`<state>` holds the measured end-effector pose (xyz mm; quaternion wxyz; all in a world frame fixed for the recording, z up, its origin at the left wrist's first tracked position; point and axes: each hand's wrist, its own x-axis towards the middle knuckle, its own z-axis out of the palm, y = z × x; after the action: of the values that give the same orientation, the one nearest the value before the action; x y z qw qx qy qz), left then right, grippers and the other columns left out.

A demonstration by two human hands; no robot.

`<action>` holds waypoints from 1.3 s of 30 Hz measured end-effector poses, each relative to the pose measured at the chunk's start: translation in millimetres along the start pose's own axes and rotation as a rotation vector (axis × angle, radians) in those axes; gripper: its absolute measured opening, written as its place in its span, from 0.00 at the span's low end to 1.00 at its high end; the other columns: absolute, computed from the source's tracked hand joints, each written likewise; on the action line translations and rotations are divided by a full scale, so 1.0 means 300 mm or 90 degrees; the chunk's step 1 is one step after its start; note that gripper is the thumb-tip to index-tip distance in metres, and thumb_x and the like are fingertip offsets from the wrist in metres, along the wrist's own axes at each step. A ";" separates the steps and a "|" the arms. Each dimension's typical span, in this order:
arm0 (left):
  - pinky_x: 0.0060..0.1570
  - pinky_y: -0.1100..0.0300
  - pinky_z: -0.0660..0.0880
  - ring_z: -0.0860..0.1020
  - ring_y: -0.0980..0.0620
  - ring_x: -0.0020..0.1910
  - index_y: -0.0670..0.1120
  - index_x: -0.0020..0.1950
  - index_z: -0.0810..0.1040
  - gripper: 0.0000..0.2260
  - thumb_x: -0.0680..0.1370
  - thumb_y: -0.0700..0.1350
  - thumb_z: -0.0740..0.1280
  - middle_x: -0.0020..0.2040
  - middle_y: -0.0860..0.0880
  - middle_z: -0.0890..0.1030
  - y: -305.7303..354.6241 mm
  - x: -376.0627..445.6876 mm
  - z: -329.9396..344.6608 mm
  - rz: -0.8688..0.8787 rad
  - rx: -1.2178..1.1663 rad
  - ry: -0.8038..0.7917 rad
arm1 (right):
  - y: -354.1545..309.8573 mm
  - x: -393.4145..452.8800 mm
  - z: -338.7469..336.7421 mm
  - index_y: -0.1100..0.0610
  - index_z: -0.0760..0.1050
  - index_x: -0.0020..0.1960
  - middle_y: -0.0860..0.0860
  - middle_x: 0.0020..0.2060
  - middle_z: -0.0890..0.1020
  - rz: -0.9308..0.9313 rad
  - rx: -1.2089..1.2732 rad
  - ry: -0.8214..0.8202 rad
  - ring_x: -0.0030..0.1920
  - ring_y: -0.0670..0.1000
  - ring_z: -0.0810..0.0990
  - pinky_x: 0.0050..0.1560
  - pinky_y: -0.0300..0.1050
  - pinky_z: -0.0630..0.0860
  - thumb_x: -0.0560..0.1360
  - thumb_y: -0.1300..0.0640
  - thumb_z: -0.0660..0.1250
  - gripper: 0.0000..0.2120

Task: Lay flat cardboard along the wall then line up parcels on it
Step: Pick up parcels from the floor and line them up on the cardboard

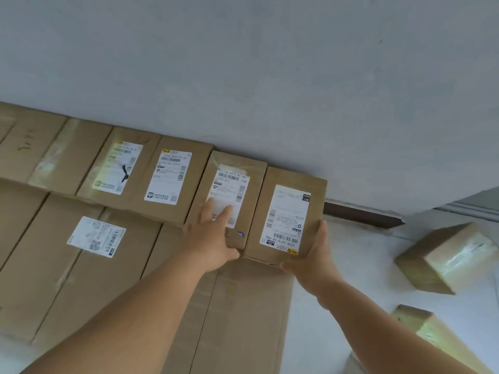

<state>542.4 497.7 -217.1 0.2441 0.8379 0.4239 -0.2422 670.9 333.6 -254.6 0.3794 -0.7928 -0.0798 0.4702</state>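
Note:
Flat cardboard (237,314) lies on the floor along the grey wall (243,76). A row of brown parcels stands on it against the wall. The rightmost parcel (286,195) carries a white label and sits at the row's end. My right hand (310,263) grips its near right corner, thumb up its right side. Beside it stands a second labelled parcel (232,168). My left hand (213,236) rests flat on that parcel's label, thumb at its near edge. Two more labelled parcels (172,174) (118,166) continue the row leftward.
A large flat box with a label (81,260) lies in front of the row at left. Loose taped parcels lie on the pale floor at right (445,257) and lower right (429,330). A dark skirting strip (361,213) runs along the wall's base.

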 end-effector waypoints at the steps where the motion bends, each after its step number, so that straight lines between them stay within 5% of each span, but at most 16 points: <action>1: 0.75 0.47 0.51 0.38 0.48 0.77 0.58 0.78 0.44 0.43 0.73 0.53 0.71 0.77 0.51 0.35 -0.006 -0.001 0.007 0.012 0.014 -0.002 | 0.000 -0.009 0.001 0.40 0.42 0.76 0.42 0.70 0.59 -0.015 -0.074 -0.005 0.51 0.47 0.75 0.36 0.36 0.75 0.66 0.66 0.72 0.52; 4: 0.74 0.47 0.51 0.37 0.48 0.77 0.59 0.78 0.45 0.39 0.77 0.48 0.68 0.78 0.49 0.36 -0.027 0.015 0.028 0.023 0.038 0.029 | 0.019 -0.027 -0.004 0.38 0.41 0.76 0.42 0.74 0.50 -0.080 -0.268 -0.008 0.50 0.48 0.75 0.42 0.41 0.78 0.71 0.62 0.70 0.48; 11: 0.72 0.51 0.57 0.40 0.46 0.77 0.56 0.78 0.47 0.34 0.80 0.45 0.64 0.78 0.46 0.39 -0.025 0.071 0.018 0.040 0.051 0.070 | -0.037 0.021 -0.025 0.39 0.53 0.75 0.42 0.70 0.58 -0.128 -0.358 0.050 0.55 0.50 0.75 0.51 0.45 0.78 0.73 0.59 0.69 0.39; 17: 0.72 0.49 0.57 0.39 0.44 0.77 0.55 0.78 0.46 0.34 0.80 0.43 0.64 0.78 0.44 0.39 -0.012 0.082 0.000 0.034 0.064 0.046 | -0.047 0.041 -0.010 0.38 0.54 0.75 0.42 0.71 0.56 -0.103 -0.346 0.039 0.54 0.50 0.76 0.50 0.45 0.79 0.73 0.61 0.68 0.39; 21: 0.73 0.47 0.54 0.39 0.45 0.77 0.55 0.78 0.43 0.38 0.78 0.52 0.66 0.78 0.46 0.37 0.035 0.054 -0.006 0.005 0.053 0.044 | -0.072 0.026 -0.019 0.36 0.49 0.75 0.48 0.76 0.46 -0.073 -0.366 0.025 0.67 0.55 0.70 0.60 0.48 0.75 0.73 0.55 0.70 0.41; 27: 0.73 0.48 0.53 0.42 0.50 0.77 0.56 0.78 0.45 0.38 0.77 0.54 0.66 0.78 0.52 0.41 0.270 -0.058 0.092 0.188 -0.049 0.165 | 0.017 -0.105 -0.112 0.34 0.41 0.75 0.46 0.77 0.38 -0.052 -0.243 0.151 0.73 0.54 0.64 0.62 0.50 0.73 0.75 0.48 0.68 0.43; 34: 0.70 0.54 0.59 0.51 0.50 0.76 0.57 0.78 0.45 0.39 0.76 0.52 0.68 0.78 0.53 0.45 0.605 -0.220 0.312 0.298 -0.148 0.080 | 0.313 -0.278 -0.328 0.45 0.42 0.78 0.47 0.78 0.43 0.075 -0.183 0.252 0.77 0.52 0.51 0.73 0.49 0.57 0.75 0.49 0.70 0.44; 39: 0.62 0.55 0.64 0.63 0.46 0.72 0.51 0.78 0.45 0.38 0.77 0.53 0.66 0.77 0.47 0.52 0.766 -0.354 0.560 0.130 -0.241 -0.113 | 0.556 -0.339 -0.495 0.51 0.43 0.79 0.51 0.78 0.46 0.171 -0.163 0.266 0.77 0.52 0.50 0.75 0.47 0.53 0.73 0.50 0.71 0.46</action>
<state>643.8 211.9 -233.4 0.4564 0.7911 0.3520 -0.2050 696.6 89.6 -257.8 0.2187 -0.9174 0.0475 0.3290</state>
